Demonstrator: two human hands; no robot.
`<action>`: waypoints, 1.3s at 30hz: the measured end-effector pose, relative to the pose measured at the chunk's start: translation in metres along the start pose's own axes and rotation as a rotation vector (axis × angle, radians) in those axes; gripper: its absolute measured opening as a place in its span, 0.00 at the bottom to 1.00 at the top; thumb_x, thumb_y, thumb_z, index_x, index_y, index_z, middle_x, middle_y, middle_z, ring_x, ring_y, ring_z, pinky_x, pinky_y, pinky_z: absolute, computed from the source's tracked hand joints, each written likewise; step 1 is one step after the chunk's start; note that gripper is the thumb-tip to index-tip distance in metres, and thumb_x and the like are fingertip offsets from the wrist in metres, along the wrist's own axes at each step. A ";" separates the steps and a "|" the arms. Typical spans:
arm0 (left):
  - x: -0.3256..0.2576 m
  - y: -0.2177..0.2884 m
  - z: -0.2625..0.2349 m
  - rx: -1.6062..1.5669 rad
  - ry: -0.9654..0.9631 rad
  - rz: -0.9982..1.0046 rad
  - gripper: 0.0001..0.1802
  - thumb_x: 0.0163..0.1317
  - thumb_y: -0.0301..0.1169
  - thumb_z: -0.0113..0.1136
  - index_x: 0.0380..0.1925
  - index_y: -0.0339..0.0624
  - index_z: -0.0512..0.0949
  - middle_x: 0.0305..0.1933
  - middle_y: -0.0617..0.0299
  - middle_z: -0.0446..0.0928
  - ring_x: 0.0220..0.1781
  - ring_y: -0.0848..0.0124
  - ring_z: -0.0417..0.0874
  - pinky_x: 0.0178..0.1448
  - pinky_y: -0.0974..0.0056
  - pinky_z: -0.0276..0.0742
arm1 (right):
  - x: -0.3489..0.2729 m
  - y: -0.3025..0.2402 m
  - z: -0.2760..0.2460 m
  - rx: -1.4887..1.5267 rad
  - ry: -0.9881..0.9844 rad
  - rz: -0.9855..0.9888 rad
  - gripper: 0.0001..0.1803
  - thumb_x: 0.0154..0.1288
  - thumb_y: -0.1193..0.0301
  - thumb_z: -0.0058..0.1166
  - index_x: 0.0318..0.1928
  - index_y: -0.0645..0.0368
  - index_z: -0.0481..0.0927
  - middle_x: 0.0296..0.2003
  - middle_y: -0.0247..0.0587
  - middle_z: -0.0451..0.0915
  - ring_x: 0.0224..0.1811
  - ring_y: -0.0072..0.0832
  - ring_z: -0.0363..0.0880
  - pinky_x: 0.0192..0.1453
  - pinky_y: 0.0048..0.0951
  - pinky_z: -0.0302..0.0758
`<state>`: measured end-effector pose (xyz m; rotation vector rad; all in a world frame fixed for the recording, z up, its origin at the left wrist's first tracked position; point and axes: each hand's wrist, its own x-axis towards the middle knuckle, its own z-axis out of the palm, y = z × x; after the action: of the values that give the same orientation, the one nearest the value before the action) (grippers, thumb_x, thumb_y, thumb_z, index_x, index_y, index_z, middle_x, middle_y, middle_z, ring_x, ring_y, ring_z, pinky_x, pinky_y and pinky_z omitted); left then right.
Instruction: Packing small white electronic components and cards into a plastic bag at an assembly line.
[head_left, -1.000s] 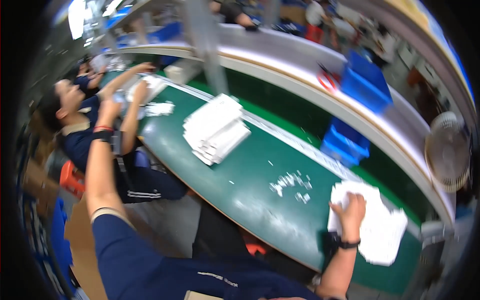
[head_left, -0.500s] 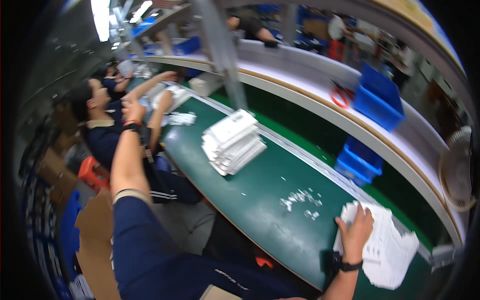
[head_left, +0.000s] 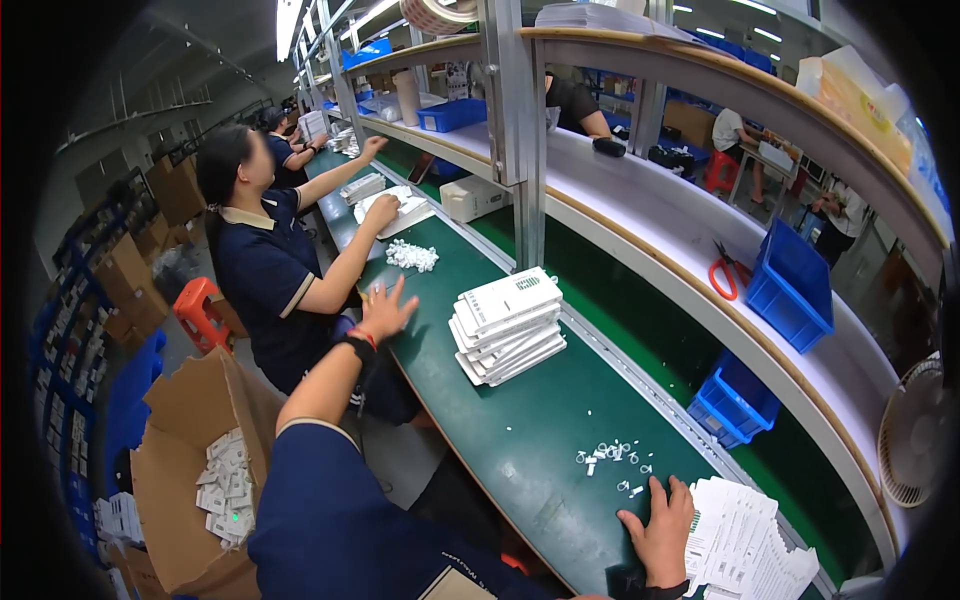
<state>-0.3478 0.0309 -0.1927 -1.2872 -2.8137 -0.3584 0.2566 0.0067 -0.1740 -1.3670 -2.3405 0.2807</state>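
Observation:
My left hand [head_left: 385, 312] hangs over the left edge of the green bench, fingers spread and nothing in them. To its right stands a stack of flat white printed cartons [head_left: 510, 325], slightly uneven. My right hand [head_left: 660, 530] rests with its fingers apart at the left side of a fanned pile of white printed sheets [head_left: 745, 540], touching or nearly touching its edge. Small clear and white ring-like pieces [head_left: 610, 458] lie scattered just beyond that hand. A heap of small white parts [head_left: 412, 256] sits farther up the bench, past my left hand.
A co-worker [head_left: 265, 240] sits at the left, arms over the bench. An open cardboard box [head_left: 190, 400] holding small white items stands on my left. Above the bench, a shelf [head_left: 640, 215] carries red-handled scissors [head_left: 724, 275] and a blue bin [head_left: 790, 285]; another blue bin [head_left: 735, 400] hangs lower.
My view has swung, sharpening the picture. My left hand has come down away from the co-worker's arms, its fingers now spread. My right hand has shifted from atop the sheets to their left edge.

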 end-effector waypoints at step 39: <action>0.005 -0.023 -0.162 -0.356 1.132 -0.178 0.60 0.45 0.57 0.71 0.69 0.34 0.51 0.71 0.36 0.50 0.73 0.43 0.51 0.72 0.44 0.48 | -0.007 0.003 -0.007 -0.110 -0.113 -0.014 0.35 0.56 0.59 0.64 0.62 0.60 0.70 0.61 0.64 0.64 0.63 0.59 0.62 0.67 0.53 0.59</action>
<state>-0.3799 -0.0154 -0.0391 -0.5189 -1.8946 -1.1753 0.2649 0.0022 -0.1701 -1.4187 -2.4904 0.2333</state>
